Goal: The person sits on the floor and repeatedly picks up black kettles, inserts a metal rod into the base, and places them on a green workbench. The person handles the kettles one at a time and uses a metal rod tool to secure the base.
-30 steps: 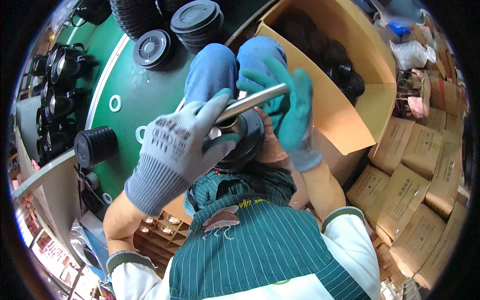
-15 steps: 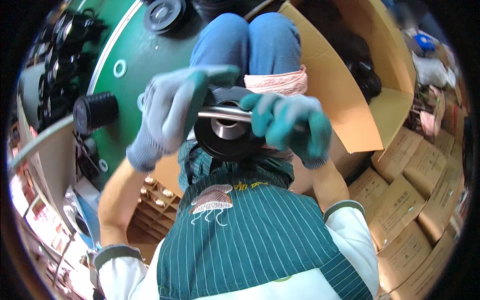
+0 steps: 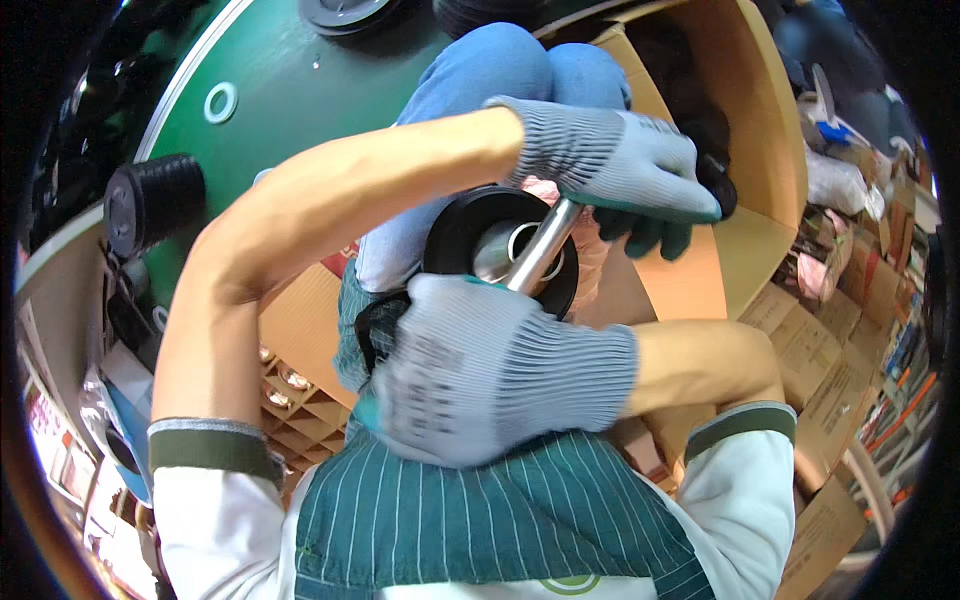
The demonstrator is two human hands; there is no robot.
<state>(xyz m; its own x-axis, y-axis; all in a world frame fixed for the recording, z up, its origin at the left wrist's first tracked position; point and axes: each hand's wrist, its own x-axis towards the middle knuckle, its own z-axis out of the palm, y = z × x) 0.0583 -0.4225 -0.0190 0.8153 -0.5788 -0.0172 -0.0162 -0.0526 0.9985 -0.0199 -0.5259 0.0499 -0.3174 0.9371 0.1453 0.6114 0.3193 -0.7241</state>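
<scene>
The open cardboard box stands at your right knee, flaps spread; its inside is dark and you can only make out a few black rounded shapes near the top, partly behind your left hand. Below your left elbow a cardboard divider tray shows a grid of cells, a couple with something pale and shiny in them, the rest hidden by your arm.

Your arms are crossed. Your left hand, in a grey knit glove with green fingertips, is closed around the upper end of a shiny metal rod. Your right hand, gloved the same, is wrapped over the rod's lower end, so that end cannot be seen. The rod passes across the centre hole of a black round part resting on your lap against your jeans; whether the rod goes through the hole is hard to tell.

To your left lies a green round tabletop with a white rim, carrying a black ribbed cylinder lying on its side. Stacked brown cartons fill the floor at your right, blurred toward the edge.
</scene>
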